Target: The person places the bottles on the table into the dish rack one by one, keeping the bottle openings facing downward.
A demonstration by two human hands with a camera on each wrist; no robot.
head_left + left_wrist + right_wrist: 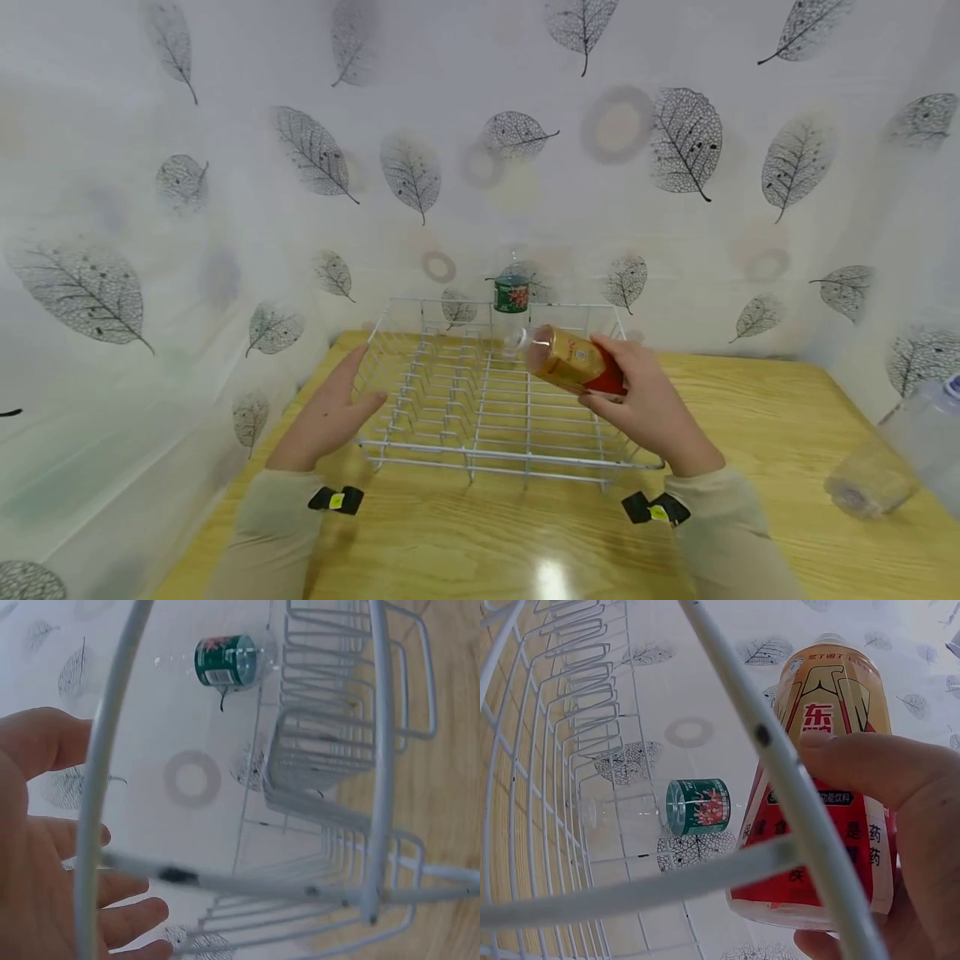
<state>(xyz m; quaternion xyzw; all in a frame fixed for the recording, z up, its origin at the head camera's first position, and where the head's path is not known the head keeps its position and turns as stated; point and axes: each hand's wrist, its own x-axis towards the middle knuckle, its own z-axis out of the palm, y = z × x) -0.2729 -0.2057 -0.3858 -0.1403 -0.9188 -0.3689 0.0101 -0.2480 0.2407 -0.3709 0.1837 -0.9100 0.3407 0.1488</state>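
A white wire dish rack [468, 452] sits on the wooden table. Over its right half, my right hand [637, 400] grips a drink bottle [573, 360] with a gold and red label; the bottle is tilted, its neck pointing left. The right wrist view shows the thumb across that bottle's label [802, 855]. At the rack's left side is my left hand [330, 412], fingers extended and holding nothing; in the left wrist view a rack wire crosses in front of this hand [52, 877]. A clear bottle with a green label [512, 294] stands upright at the rack's back.
Another clear plastic bottle [877, 471] is on the table at the far right. A whitish curtain printed with leaves [480, 167] hangs behind and on both sides. Bare wooden tabletop [450, 533] shows in front of the rack.
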